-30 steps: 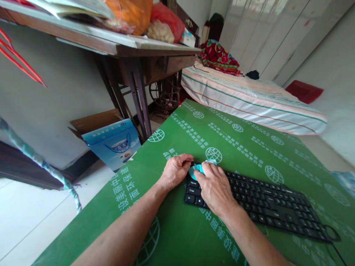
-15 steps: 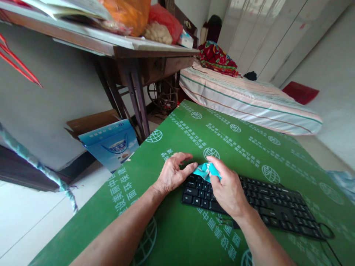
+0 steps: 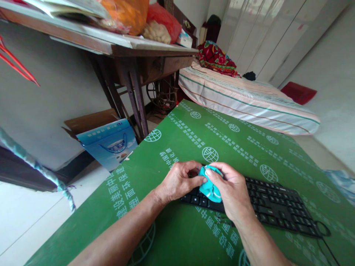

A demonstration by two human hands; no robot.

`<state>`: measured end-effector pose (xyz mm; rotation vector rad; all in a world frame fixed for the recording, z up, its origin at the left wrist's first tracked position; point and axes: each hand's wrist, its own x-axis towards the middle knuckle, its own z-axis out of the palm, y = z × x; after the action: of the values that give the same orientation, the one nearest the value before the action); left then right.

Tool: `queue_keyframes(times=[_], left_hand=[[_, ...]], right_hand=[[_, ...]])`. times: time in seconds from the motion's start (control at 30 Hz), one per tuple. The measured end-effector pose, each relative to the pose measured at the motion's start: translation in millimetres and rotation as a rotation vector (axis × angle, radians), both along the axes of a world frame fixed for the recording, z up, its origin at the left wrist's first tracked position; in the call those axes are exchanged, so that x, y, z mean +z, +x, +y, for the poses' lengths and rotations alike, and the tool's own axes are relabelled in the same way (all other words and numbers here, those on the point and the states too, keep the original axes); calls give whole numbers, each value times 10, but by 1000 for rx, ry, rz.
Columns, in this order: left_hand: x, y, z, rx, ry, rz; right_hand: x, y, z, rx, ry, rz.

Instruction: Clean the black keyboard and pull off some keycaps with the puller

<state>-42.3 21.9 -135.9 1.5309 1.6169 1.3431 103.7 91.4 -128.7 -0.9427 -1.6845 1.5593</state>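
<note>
A crumpled turquoise cloth (image 3: 210,188) is bunched above the left part of a black keyboard (image 3: 273,207). My right hand (image 3: 231,184) is closed on the cloth, thumb on top and fingers behind it. From the other side my left hand (image 3: 183,179) pinches the cloth's left edge between thumb and fingertips. Both hands and the cloth hide many of the keyboard's left keys. The keyboard lies flat and slanted on a green board (image 3: 166,229) printed with pale lettering and globe marks.
A looped black cable (image 3: 323,229) lies at the keyboard's right end. To the left, a blue carton (image 3: 111,144) stands on the floor below an old wooden table (image 3: 155,51) carrying bags. Behind the board is a bed with a striped sheet (image 3: 244,96).
My left hand has closed in and now pinches the cloth. The cloth has been lifted and bunched into a rounder, larger-looking wad, still in my right hand.
</note>
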Motion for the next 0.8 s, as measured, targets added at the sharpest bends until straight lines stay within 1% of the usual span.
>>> queue_keyframes(times=[0.13,0.23,0.3,0.37,0.43,0.47,0.5,0.53,0.6,0.63,0.67,0.7,0.8], left_hand=[[-66,33,6,78,-4,83],[-96,62,7,97,-8,69],[-90,75,5,58,-39,-6],[-61,72,3,-46,-74,-118],[-25,41,5,-142,-78,-177],[-13,14,8,-144,-65,-169],[-10,-21,13,-97,-46,-136],[-19,-63,21,-2,-25,-85],[-74,-155,41,245,-9,31],[-115,-199,53,341,-22,86],[-159,-237,65,391,-45,131],[-203,-268,76,404,-73,166],[-299,-315,100,343,-139,224]], right_hand=[[55,38,-96,62,149,-142],[75,66,-103,112,184,-180],[71,84,-70,134,195,-200],[64,107,-17,149,224,-233],[56,134,46,137,301,-259],[50,149,78,115,372,-266],[41,162,110,85,466,-272],[28,172,140,54,572,-279],[-7,178,186,10,775,-300],[-27,173,201,5,854,-313],[-48,161,209,14,918,-326],[-68,143,211,32,970,-340],[-117,62,191,118,1088,-388]])
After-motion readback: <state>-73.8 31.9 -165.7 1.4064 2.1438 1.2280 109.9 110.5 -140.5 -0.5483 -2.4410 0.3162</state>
